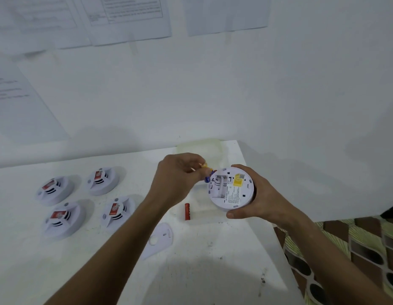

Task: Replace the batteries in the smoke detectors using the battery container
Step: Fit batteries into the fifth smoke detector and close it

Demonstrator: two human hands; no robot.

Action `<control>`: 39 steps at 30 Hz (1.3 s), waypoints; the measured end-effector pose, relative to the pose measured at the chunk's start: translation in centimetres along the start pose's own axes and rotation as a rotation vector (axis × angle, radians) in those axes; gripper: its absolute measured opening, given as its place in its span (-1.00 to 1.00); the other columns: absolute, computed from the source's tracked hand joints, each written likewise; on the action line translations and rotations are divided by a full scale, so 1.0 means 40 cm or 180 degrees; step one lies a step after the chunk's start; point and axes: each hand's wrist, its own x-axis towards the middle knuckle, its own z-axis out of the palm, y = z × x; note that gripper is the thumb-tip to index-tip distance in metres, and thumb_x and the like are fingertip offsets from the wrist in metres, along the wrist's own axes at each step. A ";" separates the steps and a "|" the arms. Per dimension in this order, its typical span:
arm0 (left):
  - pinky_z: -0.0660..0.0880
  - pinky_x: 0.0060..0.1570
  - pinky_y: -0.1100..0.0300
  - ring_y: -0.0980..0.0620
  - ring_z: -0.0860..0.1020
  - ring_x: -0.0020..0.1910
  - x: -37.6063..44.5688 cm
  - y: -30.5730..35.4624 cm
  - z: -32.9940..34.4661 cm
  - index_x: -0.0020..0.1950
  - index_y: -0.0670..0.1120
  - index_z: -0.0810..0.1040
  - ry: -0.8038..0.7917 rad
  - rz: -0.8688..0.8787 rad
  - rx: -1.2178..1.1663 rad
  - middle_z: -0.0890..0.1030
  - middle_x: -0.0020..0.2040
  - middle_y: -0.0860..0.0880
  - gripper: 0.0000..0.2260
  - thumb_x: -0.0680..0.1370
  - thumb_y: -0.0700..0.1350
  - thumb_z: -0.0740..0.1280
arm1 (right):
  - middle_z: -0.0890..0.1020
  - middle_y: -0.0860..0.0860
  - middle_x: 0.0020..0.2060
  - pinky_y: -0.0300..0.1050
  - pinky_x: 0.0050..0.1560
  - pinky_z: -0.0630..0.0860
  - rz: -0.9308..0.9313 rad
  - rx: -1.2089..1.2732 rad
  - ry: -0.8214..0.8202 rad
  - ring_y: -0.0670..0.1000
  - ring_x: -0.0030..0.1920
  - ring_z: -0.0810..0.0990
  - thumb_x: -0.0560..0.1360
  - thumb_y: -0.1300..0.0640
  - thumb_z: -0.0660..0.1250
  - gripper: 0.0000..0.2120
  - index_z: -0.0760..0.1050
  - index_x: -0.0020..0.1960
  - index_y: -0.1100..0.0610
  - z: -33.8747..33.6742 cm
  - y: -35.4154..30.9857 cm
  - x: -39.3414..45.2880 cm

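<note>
The right hand [252, 194] held a smoke detector [230, 188] above the right part of the white surface [202, 271], fingers curled round its rim, its open back facing up. The left hand [180, 175] pinched a yellow-and-blue battery [207, 172] in a closed grip at the detector's left edge, by the compartment. A red battery [187, 211] lay on the surface just below, with a loose white cover [159, 239] nearer. The translucent battery container [202, 148] stood at the far edge. Four more detectors [81, 201] sat to the left. The pinched battery might slip or seat the wrong way round, since the compartment contacts were hard to see.
</note>
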 end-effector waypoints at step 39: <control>0.61 -0.08 0.08 -0.02 0.69 -0.12 -0.023 -0.043 0.031 0.25 -0.03 0.49 -0.1171 -0.0934 -0.1071 0.72 -0.11 0.00 -0.52 0.38 -0.17 0.55 | 0.61 -0.30 0.05 -0.29 -0.02 0.57 0.0001 0.0043 -0.0188 -0.15 0.15 0.58 0.20 0.39 0.61 -0.25 0.41 0.25 -0.05 0.017 -0.035 -0.010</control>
